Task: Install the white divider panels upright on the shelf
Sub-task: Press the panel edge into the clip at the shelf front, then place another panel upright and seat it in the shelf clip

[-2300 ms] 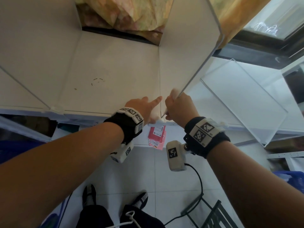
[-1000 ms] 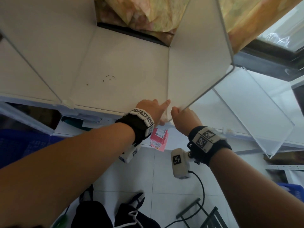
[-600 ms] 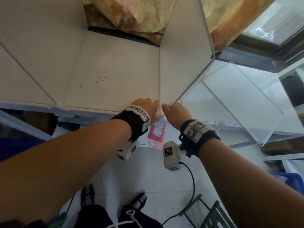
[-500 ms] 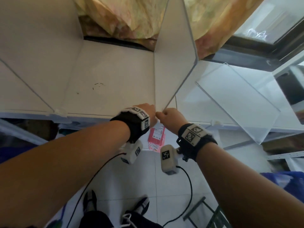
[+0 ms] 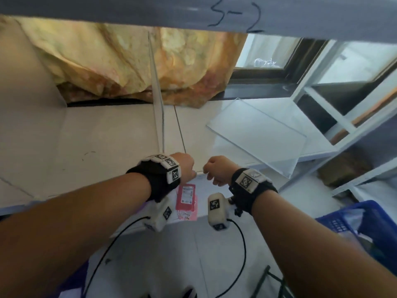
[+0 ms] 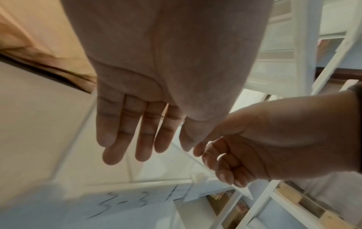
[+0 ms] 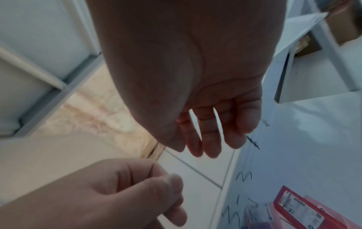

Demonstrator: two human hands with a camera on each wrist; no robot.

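A white divider panel (image 5: 158,93) stands upright on the white shelf (image 5: 107,143), seen edge-on, with no hand on it. Another white divider (image 5: 25,72) stands at the far left. My left hand (image 5: 185,166) hovers at the shelf's front edge just below the panel's near end; in the left wrist view its fingers (image 6: 127,131) are straight and hold nothing. My right hand (image 5: 216,169) is close beside it on the right, fingers (image 7: 207,136) loosely bent and holding nothing.
A clear panel (image 5: 257,134) leans tilted on the shelf's right part. A grey upper rail (image 5: 236,14) marked in pen crosses overhead. A yellow curtain (image 5: 129,61) hangs behind. A red packet (image 5: 187,198) lies below the hands, and a blue basket (image 5: 365,224) sits lower right.
The right hand has let go of the divider's lower front corner. The panel now stands edge-on by itself, and both hands have drawn back a little to the shelf's front edge.
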